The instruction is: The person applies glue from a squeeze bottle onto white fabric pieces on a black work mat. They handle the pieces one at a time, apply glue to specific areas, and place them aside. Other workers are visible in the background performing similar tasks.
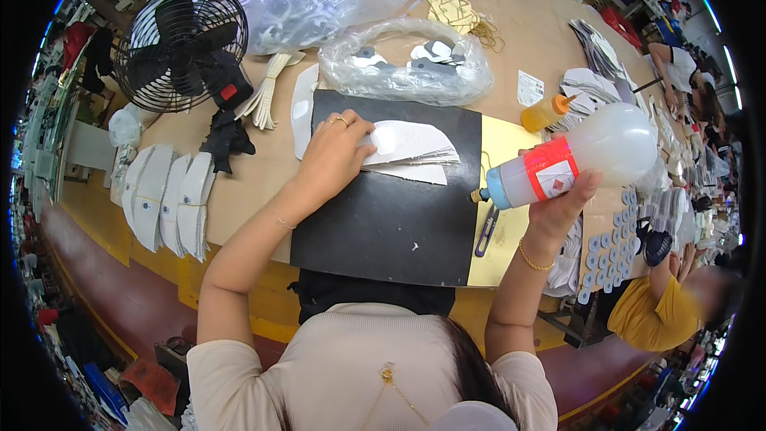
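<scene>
On the black rectangular mat [383,231] at the near side of the brown bench [511,44], a fanned stack of white curved flat pieces [423,142] is laid, with a small white rounded patch [384,140] set on the topmost one, near its left end. That end is partly covered by the left hand [335,150], whose fingers are rested beside the patch; whether the stack is pinched or only pressed cannot be told. A translucent white bulbous squeeze bottle with a pale blue collar and a red band [610,148] is firmly grasped by the fingers of the right hand [552,219]. It is tipped nearly level, its dark nozzle [479,195] pointed leftward near the mat's right edge, well apart from the stack.

The work is judged to be partway through: one patch is seen in place on the top piece, though whether it is fixed cannot be made out, and the pieces beneath are mostly hidden. Plenty seems to remain, since loose grey and white patches [437,54] are held in a clear plastic bag [343,56] beyond the mat. White tied bundles [152,199] are lined up at the far left; whether these are finished or waiting is not shown.
</scene>
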The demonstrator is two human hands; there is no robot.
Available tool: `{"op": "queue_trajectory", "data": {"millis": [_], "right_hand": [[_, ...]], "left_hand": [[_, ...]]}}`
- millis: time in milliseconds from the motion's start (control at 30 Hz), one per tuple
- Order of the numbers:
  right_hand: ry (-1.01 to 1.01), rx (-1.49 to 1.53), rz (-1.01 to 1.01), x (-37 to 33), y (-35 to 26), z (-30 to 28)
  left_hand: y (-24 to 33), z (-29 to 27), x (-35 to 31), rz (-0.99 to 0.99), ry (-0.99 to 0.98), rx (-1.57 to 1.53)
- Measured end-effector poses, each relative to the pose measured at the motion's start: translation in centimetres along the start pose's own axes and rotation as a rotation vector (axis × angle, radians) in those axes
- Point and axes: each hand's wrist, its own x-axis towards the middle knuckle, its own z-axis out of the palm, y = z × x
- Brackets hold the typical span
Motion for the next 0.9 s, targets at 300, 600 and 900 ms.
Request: {"op": "queue_trajectory", "data": {"millis": [300,600,900], "right_hand": [[0.016,0.037,0.001,-0.3,0.2,0.0],[-0.04,0.086,-0.003,-0.2,0.1,-0.3],[-0.057,-0.27,-0.241,-1.0,1.7,2.2]], "left_hand": [[0.5,0.5,-0.1,0.119,0.256,0.145],[1.0,-1.7,0.7,-0.516,-0.406,-1.125],[6.0,-1.4,-1.5,-0.564,-0.529,-1.361]]}}
